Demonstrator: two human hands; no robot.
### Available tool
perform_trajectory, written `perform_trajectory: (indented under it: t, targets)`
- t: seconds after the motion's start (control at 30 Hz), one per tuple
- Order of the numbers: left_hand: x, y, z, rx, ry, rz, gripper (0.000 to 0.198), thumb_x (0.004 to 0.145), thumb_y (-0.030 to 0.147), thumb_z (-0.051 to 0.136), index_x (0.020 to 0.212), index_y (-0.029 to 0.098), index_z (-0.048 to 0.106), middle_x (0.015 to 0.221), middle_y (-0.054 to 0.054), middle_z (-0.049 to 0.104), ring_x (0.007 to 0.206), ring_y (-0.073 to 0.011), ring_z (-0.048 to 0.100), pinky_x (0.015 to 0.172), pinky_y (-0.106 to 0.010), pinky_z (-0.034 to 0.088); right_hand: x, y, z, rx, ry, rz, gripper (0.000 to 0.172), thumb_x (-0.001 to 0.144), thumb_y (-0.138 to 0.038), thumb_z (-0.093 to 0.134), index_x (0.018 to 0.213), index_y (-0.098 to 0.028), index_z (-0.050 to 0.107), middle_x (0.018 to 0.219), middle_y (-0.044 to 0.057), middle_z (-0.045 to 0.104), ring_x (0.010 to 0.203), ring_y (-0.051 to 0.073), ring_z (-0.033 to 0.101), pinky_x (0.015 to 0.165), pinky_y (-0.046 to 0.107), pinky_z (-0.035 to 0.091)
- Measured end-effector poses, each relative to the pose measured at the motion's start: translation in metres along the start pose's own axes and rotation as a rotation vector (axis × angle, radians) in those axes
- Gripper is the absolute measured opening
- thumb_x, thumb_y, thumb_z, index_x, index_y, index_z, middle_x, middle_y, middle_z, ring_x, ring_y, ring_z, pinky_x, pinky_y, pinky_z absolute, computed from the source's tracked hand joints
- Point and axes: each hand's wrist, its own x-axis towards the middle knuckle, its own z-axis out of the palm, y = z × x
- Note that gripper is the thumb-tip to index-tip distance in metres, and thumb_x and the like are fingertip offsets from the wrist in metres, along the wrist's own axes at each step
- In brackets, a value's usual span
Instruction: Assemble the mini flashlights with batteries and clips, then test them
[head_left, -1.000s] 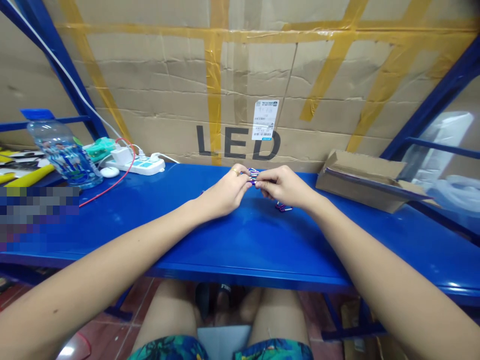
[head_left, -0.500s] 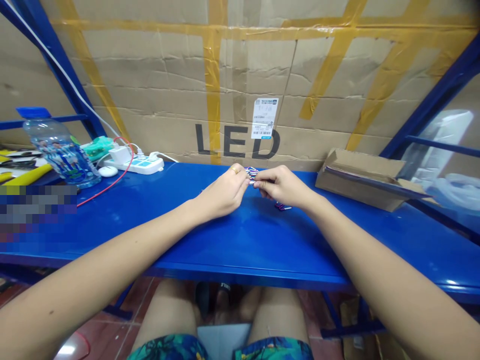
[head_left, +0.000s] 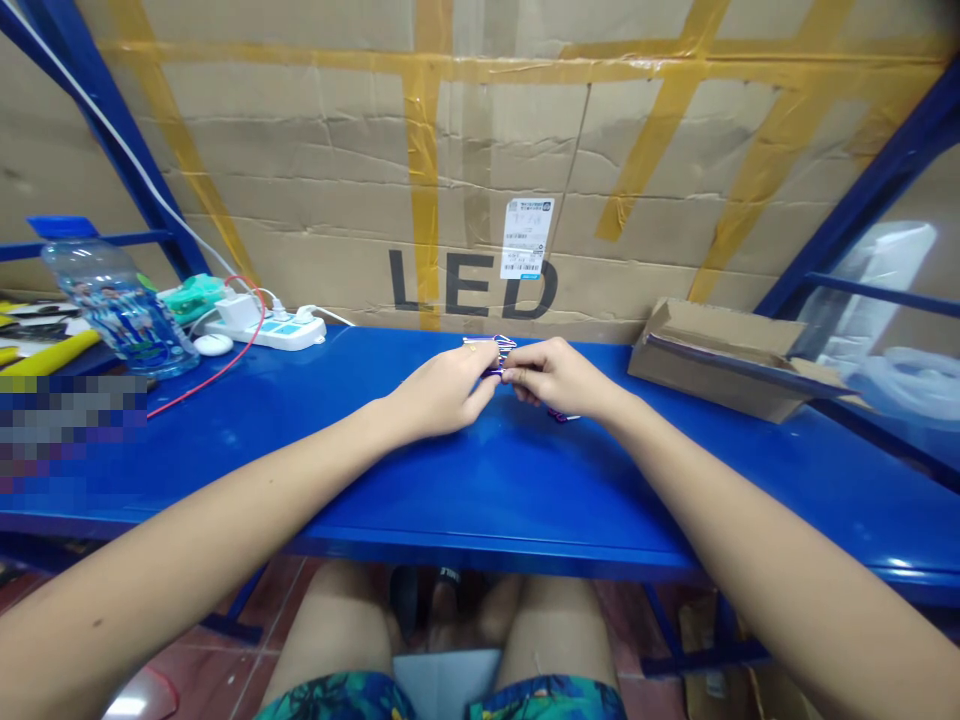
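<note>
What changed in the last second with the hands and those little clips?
The left hand rolled slightly inward, hiding its ring, and dipped toward the blue table. Both it and the right hand kept their pinch on the coloured clips. The loose purple clip, bottle and cardboard box stayed put.

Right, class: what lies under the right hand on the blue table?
A small purple clip pokes out beneath the right hand, on the table. The hand covers the rest of it.
</note>
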Motion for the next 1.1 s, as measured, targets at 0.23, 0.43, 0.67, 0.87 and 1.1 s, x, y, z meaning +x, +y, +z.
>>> perform_trajectory:
  t: [0.23, 0.43, 0.67, 0.87, 1.1]
  targets:
    - [0.0047, -0.0033, 0.008, 0.022, 0.037, -0.06, 0.022, 0.099, 0.019, 0.039, 0.094, 0.012, 0.06, 0.105, -0.015, 0.062, 0.104, -0.0242, 0.06, 0.097, -0.041, 0.048, 0.0006, 0.0011, -0.0019, -0.177, 0.083, -0.117, 0.024, 0.086, -0.018, 0.055, 0.063, -0.014, 0.061, 0.056, 0.0, 0.057, 0.055, 0.011, 0.045, 0.059, 0.026, 0.032]
    - [0.0001, -0.0004, 0.0045, 0.078, -0.039, -0.115, 0.008, 0.095, 0.019, 0.048, 0.1, 0.016, 0.053, 0.095, -0.01, 0.068, 0.083, -0.0236, 0.065, 0.072, -0.035, 0.05, 0.0013, 0.0054, 0.005, -0.102, 0.042, -0.092, 0.022, 0.088, -0.02, 0.054, 0.069, -0.015, 0.064, 0.058, 0.0, 0.06, 0.057, 0.012, 0.05, 0.058, 0.024, 0.033]
    - [0.0003, 0.0022, 0.0029, 0.025, 0.061, -0.038, 0.01, 0.093, 0.018, 0.046, 0.099, 0.015, 0.054, 0.101, -0.011, 0.062, 0.095, -0.0227, 0.061, 0.086, -0.037, 0.05, 0.0004, 0.0005, 0.0037, -0.068, 0.046, -0.075, 0.027, 0.091, -0.024, 0.054, 0.066, -0.015, 0.061, 0.056, 0.0, 0.058, 0.056, 0.012, 0.051, 0.058, 0.024, 0.033]
    - [0.0039, -0.0018, 0.0055, 0.042, -0.004, -0.096, 0.025, 0.098, 0.02, 0.038, 0.09, 0.012, 0.06, 0.107, -0.016, 0.058, 0.103, -0.0249, 0.059, 0.096, -0.042, 0.048, 0.0005, 0.0015, 0.0029, -0.186, 0.069, -0.134, 0.025, 0.088, -0.018, 0.056, 0.064, -0.014, 0.062, 0.056, 0.0, 0.059, 0.057, 0.011, 0.045, 0.059, 0.025, 0.03]
    - [0.0019, -0.0016, 0.002, 0.019, -0.102, -0.168, 0.013, 0.097, 0.022, 0.048, 0.096, 0.016, 0.06, 0.095, -0.011, 0.069, 0.086, -0.0255, 0.066, 0.076, -0.038, 0.049, 0.0005, 0.0049, 0.0071, -0.19, 0.054, -0.169, 0.022, 0.086, -0.013, 0.054, 0.068, -0.015, 0.065, 0.059, 0.001, 0.062, 0.062, 0.012, 0.049, 0.061, 0.025, 0.032]
